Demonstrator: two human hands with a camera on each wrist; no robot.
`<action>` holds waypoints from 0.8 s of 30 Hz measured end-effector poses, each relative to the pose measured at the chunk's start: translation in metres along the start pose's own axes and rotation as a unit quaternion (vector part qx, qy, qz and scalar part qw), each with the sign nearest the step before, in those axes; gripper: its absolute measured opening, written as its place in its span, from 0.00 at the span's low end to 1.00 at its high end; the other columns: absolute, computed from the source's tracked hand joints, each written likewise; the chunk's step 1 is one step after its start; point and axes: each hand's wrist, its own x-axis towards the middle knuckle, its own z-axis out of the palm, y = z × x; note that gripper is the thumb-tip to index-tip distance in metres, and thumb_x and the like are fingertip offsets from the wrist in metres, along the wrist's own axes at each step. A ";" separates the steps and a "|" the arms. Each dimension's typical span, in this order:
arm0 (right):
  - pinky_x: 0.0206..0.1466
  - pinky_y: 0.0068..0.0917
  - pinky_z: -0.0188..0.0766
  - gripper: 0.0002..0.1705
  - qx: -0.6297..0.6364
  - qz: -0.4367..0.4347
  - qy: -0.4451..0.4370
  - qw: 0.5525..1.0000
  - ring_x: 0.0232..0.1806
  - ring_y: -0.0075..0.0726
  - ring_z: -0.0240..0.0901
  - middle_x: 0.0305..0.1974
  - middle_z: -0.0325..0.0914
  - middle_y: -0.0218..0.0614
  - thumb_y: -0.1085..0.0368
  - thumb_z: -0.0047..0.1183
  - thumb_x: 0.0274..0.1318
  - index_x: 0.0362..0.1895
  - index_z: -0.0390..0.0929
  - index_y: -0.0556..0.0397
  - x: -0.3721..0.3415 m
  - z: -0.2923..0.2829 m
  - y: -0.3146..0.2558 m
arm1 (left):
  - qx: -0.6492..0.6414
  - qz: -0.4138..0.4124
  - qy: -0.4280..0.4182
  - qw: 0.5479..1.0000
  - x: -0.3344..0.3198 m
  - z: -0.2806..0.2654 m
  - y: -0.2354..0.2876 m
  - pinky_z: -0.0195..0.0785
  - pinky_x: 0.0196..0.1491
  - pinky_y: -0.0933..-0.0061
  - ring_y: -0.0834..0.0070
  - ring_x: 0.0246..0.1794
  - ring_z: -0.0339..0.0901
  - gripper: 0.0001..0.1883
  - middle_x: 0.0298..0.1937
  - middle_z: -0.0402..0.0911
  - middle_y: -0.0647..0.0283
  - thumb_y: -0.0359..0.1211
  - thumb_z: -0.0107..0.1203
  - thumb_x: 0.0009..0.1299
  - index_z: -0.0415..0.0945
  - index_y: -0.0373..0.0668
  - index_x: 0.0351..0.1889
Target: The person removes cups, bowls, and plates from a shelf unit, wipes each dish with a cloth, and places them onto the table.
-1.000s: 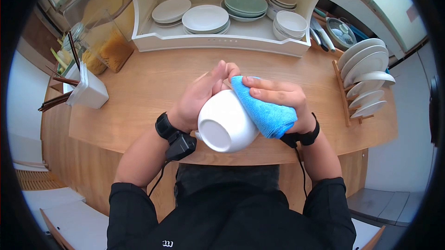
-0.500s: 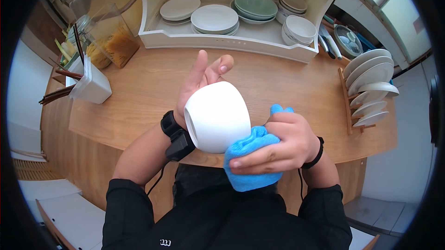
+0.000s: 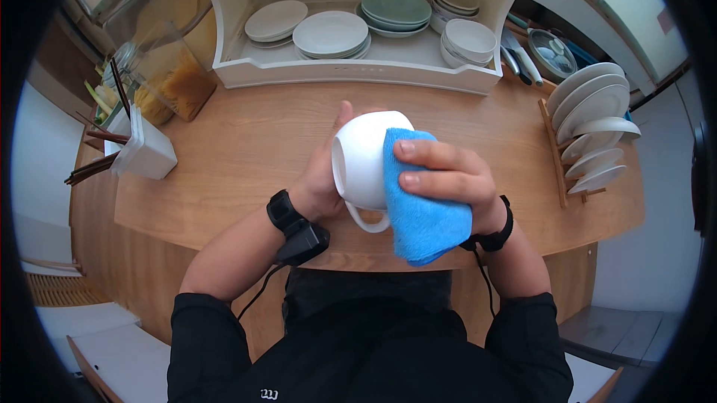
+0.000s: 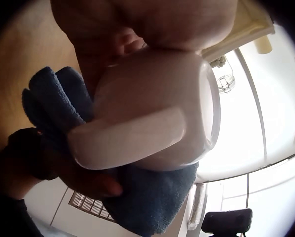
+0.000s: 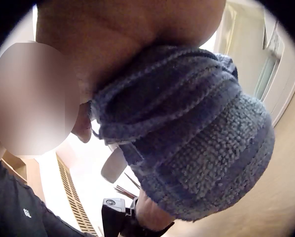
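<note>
The right hand (image 3: 467,179) grips the folded cloth (image 3: 426,224) against the cup (image 3: 362,156); the left hand (image 3: 317,186) holds the cup, raised over the desk (image 3: 261,134) near its front edge, handle (image 3: 364,227) toward that edge. Recommended: keep cloth pressure light and even, rotate the cup into the cloth, and work around the handle without tugging. Most left fingertips, the cup's mouth and the wiped surface are hidden.

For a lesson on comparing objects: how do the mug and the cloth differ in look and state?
The mug is white; the cloth is blue. The mug is smooth, with a looped handle; the cloth is fuzzy and folded. The left hand holds the mug, the right hand the cloth. The two touch each other.
</note>
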 end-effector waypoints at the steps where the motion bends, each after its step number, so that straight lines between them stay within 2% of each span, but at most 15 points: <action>1: 0.62 0.41 0.83 0.37 0.014 -0.017 0.011 1.000 0.63 0.52 0.85 0.73 0.78 0.50 0.57 0.82 0.50 0.65 0.85 0.50 0.001 -0.002 0.003 | 0.001 0.000 -0.003 1.000 -0.001 0.007 -0.002 0.79 0.67 0.57 0.64 0.66 0.81 0.38 0.66 0.82 0.56 0.66 0.35 0.87 0.71 0.43 0.73; 2: 0.70 0.45 0.79 0.42 0.046 0.015 0.017 0.999 0.70 0.57 0.80 0.73 0.77 0.52 0.57 0.85 0.47 0.67 0.82 0.52 0.003 -0.003 -0.004 | 0.038 0.018 0.022 0.999 -0.004 0.018 -0.004 0.79 0.68 0.57 0.64 0.66 0.81 0.36 0.67 0.81 0.56 0.63 0.35 0.88 0.70 0.43 0.74; 4: 0.70 0.46 0.78 0.44 0.055 0.038 0.042 0.997 0.70 0.58 0.80 0.73 0.77 0.53 0.57 0.85 0.48 0.69 0.81 0.53 0.003 0.000 -0.005 | 0.083 0.054 0.061 0.993 -0.007 0.027 -0.013 0.77 0.69 0.55 0.64 0.67 0.80 0.32 0.69 0.81 0.57 0.57 0.34 0.91 0.69 0.43 0.76; 7: 0.74 0.47 0.74 0.47 0.056 0.072 0.078 0.993 0.73 0.56 0.76 0.73 0.76 0.54 0.58 0.85 0.49 0.72 0.78 0.54 0.001 0.006 0.000 | 0.052 0.079 0.078 0.992 -0.004 0.021 -0.020 0.77 0.70 0.56 0.65 0.68 0.80 0.33 0.70 0.80 0.56 0.57 0.33 0.91 0.69 0.42 0.77; 8: 0.75 0.45 0.72 0.47 0.043 0.123 0.108 0.986 0.75 0.54 0.75 0.74 0.76 0.53 0.60 0.85 0.49 0.72 0.77 0.54 -0.003 0.009 0.005 | 0.075 0.106 0.084 0.988 0.000 0.016 -0.020 0.79 0.69 0.53 0.62 0.68 0.81 0.36 0.71 0.79 0.54 0.61 0.36 0.89 0.67 0.43 0.78; 9: 0.76 0.44 0.71 0.47 0.028 0.173 0.138 0.975 0.76 0.52 0.73 0.75 0.75 0.52 0.63 0.84 0.49 0.73 0.77 0.55 -0.005 0.009 0.008 | 0.072 0.108 0.083 0.988 -0.001 0.011 -0.017 0.79 0.69 0.53 0.62 0.68 0.81 0.36 0.71 0.79 0.54 0.61 0.36 0.89 0.67 0.43 0.78; 10: 0.79 0.42 0.68 0.45 0.056 0.220 0.135 0.964 0.78 0.49 0.71 0.76 0.74 0.50 0.67 0.81 0.52 0.74 0.76 0.55 -0.005 0.008 0.009 | 0.017 0.080 -0.002 0.997 -0.005 0.012 -0.008 0.81 0.67 0.51 0.60 0.68 0.81 0.38 0.70 0.79 0.54 0.64 0.37 0.87 0.66 0.43 0.78; 11: 0.79 0.42 0.68 0.45 0.055 0.220 0.132 0.965 0.78 0.49 0.71 0.76 0.74 0.50 0.67 0.81 0.52 0.74 0.76 0.55 -0.006 0.009 0.012 | -0.037 0.051 -0.086 0.994 -0.009 0.015 -0.001 0.83 0.65 0.50 0.58 0.69 0.82 0.41 0.70 0.79 0.53 0.67 0.39 0.85 0.65 0.42 0.79; 12: 0.79 0.41 0.67 0.44 0.103 0.254 0.160 0.948 0.78 0.48 0.71 0.76 0.74 0.49 0.68 0.80 0.53 0.74 0.76 0.56 -0.009 0.012 0.016 | -0.050 0.014 -0.091 0.995 -0.010 0.017 0.002 0.86 0.62 0.48 0.56 0.68 0.83 0.45 0.71 0.78 0.51 0.70 0.43 0.82 0.62 0.42 0.80; 13: 0.79 0.41 0.67 0.43 0.151 0.286 0.187 0.928 0.77 0.47 0.72 0.77 0.74 0.49 0.70 0.78 0.54 0.75 0.75 0.56 -0.010 0.013 0.018 | -0.052 0.014 -0.092 0.994 -0.009 0.017 0.001 0.86 0.62 0.48 0.56 0.68 0.83 0.45 0.71 0.78 0.51 0.70 0.43 0.82 0.62 0.42 0.80; 15: 0.80 0.41 0.67 0.41 0.148 0.283 0.163 0.934 0.78 0.48 0.71 0.77 0.73 0.50 0.71 0.76 0.56 0.74 0.76 0.57 -0.010 0.009 0.018 | 0.107 0.024 -0.005 0.994 -0.009 0.018 -0.003 0.77 0.73 0.50 0.60 0.75 0.76 0.46 0.76 0.75 0.54 0.70 0.41 0.83 0.59 0.43 0.83; 16: 0.80 0.41 0.67 0.39 0.130 0.251 0.143 0.948 0.78 0.48 0.71 0.77 0.73 0.51 0.72 0.75 0.56 0.73 0.77 0.57 -0.012 0.008 0.020 | 0.057 0.035 -0.029 0.997 -0.005 0.013 -0.004 0.87 0.63 0.52 0.58 0.68 0.83 0.43 0.72 0.77 0.52 0.67 0.47 0.83 0.59 0.43 0.81; 21: 0.78 0.43 0.70 0.34 0.091 0.149 0.093 0.980 0.76 0.54 0.74 0.75 0.75 0.53 0.68 0.76 0.57 0.69 0.82 0.56 -0.019 -0.002 0.026 | 0.036 0.065 -0.061 0.995 -0.005 0.009 -0.005 0.88 0.62 0.54 0.60 0.68 0.84 0.42 0.71 0.79 0.53 0.67 0.46 0.83 0.61 0.44 0.81; 23: 0.70 0.45 0.79 0.27 0.017 0.074 0.044 0.996 0.67 0.57 0.83 0.68 0.82 0.52 0.65 0.76 0.56 0.61 0.88 0.56 -0.006 -0.006 0.011 | 0.031 0.073 -0.062 0.995 -0.007 0.010 -0.002 0.88 0.61 0.55 0.61 0.67 0.84 0.42 0.70 0.80 0.53 0.67 0.46 0.83 0.62 0.44 0.80; 24: 0.69 0.45 0.80 0.26 0.043 0.069 0.016 0.997 0.65 0.57 0.84 0.68 0.83 0.52 0.65 0.76 0.57 0.60 0.88 0.56 -0.003 -0.003 0.008 | 0.013 0.078 -0.059 0.995 -0.007 0.008 0.001 0.82 0.67 0.55 0.61 0.69 0.81 0.43 0.71 0.79 0.53 0.68 0.45 0.83 0.62 0.43 0.80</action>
